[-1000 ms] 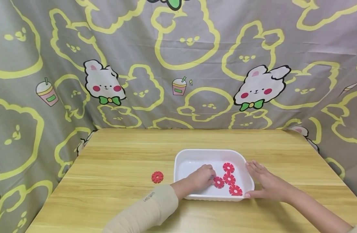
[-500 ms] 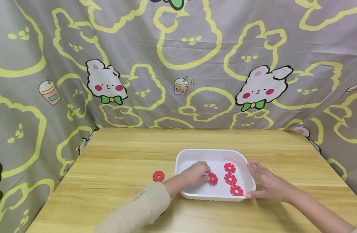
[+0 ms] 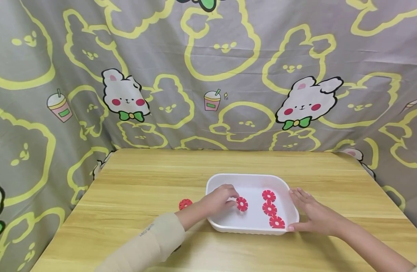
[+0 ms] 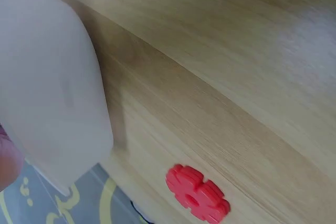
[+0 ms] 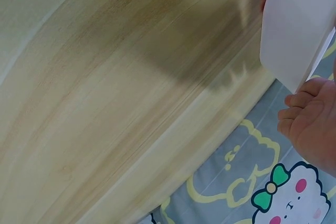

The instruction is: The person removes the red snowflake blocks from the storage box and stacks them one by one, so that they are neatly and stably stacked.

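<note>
In the head view my left hand (image 3: 219, 200) reaches over the left side of a white plastic tray (image 3: 256, 229). Its thumb and fingers pinch the edge of a red snowflake disc (image 3: 241, 204), a flat notched ring with a hole in the middle. Along the tray's right side lie three more red snowflake discs (image 3: 269, 208) in a row, close together. My right hand (image 3: 318, 215) rests against the tray's right end, fingers extended at the rim and thumb near the front corner. The right wrist view shows its fingers (image 5: 302, 100) at the rim.
Left of the tray, another red snowflake disc (image 4: 197, 192) lies on the wooden table (image 3: 143, 181), partly covered by my left forearm in the head view. A grey curtain (image 3: 160, 49) with yellow rabbit outlines hangs behind the table and along its sides.
My left hand has moved left and slightly back inside the tray, bringing the pinched snowflake disc away from the other three. The right hand has stayed at the tray's end.
</note>
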Tool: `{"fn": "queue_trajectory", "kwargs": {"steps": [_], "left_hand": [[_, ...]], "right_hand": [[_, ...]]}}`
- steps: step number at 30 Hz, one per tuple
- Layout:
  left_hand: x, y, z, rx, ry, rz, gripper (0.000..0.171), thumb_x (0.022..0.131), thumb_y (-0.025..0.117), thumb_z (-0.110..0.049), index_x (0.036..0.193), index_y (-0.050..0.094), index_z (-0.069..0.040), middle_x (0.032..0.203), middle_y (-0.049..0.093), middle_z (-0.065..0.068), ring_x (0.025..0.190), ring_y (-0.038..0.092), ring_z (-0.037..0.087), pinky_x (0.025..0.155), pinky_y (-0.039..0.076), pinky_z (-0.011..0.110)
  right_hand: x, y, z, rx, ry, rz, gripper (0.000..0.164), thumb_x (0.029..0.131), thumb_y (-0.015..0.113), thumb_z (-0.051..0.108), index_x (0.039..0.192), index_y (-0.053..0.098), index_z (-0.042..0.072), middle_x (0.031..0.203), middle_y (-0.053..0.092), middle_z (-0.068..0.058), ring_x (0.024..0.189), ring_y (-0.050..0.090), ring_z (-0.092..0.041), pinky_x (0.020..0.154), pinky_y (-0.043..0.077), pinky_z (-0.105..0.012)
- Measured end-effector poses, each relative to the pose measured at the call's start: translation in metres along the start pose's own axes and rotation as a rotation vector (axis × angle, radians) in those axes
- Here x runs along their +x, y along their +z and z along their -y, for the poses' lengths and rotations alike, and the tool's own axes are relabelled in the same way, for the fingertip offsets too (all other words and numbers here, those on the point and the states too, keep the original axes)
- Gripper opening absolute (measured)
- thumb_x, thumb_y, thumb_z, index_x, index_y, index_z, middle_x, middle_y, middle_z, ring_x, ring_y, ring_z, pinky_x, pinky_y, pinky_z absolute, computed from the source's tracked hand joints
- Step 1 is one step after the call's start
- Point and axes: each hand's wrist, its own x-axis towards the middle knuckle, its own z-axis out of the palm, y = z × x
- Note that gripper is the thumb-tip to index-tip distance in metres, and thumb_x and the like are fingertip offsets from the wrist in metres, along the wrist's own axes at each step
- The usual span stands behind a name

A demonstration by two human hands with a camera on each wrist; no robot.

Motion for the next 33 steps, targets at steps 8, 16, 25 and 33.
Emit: {"fn": "queue_trajectory", "kwargs": {"steps": [8, 16, 25, 33], "left_hand": [[-0.014, -0.01, 0.008, -0.033, -0.028, -0.059, 0.02, 0.085, 0.066, -0.013, 0.103, 0.068, -0.003, 0.097, 0.067, 0.006, 0.095, 0.06, 0.017, 0.089, 0.05, 0.022], [-0.029, -0.017, 0.016, -0.074, 0.015, -0.147, 0.02, 0.086, 0.065, -0.011, 0.102, 0.067, 0.0, 0.097, 0.065, 0.008, 0.095, 0.059, 0.019, 0.088, 0.052, 0.027], [-0.045, -0.02, 0.023, -0.097, -0.01, -0.238, 0.019, 0.084, 0.066, -0.01, 0.101, 0.067, -0.001, 0.098, 0.065, 0.008, 0.092, 0.061, 0.02, 0.085, 0.054, 0.028], [-0.06, -0.022, 0.032, -0.148, -0.059, -0.314, 0.019, 0.084, 0.066, -0.009, 0.101, 0.067, 0.0, 0.099, 0.066, 0.009, 0.092, 0.063, 0.021, 0.084, 0.054, 0.029]], "right_hand": [[0.0, -0.002, 0.002, 0.013, 0.017, 0.012, 0.103, 0.069, 0.071, 0.055, 0.137, 0.032, -0.012, 0.143, 0.031, -0.032, 0.13, 0.025, -0.054, 0.114, -0.002, -0.031], [0.0, -0.002, 0.002, 0.018, 0.02, 0.019, 0.103, 0.069, 0.071, 0.055, 0.137, 0.032, -0.013, 0.143, 0.03, -0.032, 0.13, 0.025, -0.054, 0.114, 0.006, -0.044], [0.0, 0.0, 0.001, 0.013, 0.0, 0.004, 0.102, 0.07, 0.071, 0.053, 0.136, 0.032, -0.014, 0.142, 0.031, -0.033, 0.128, 0.026, -0.055, 0.094, -0.014, 0.0], [0.0, -0.001, 0.0, 0.012, -0.007, -0.001, 0.102, 0.07, 0.072, 0.052, 0.135, 0.032, -0.015, 0.142, 0.032, -0.034, 0.127, 0.027, -0.056, 0.092, -0.014, 0.003]]}}
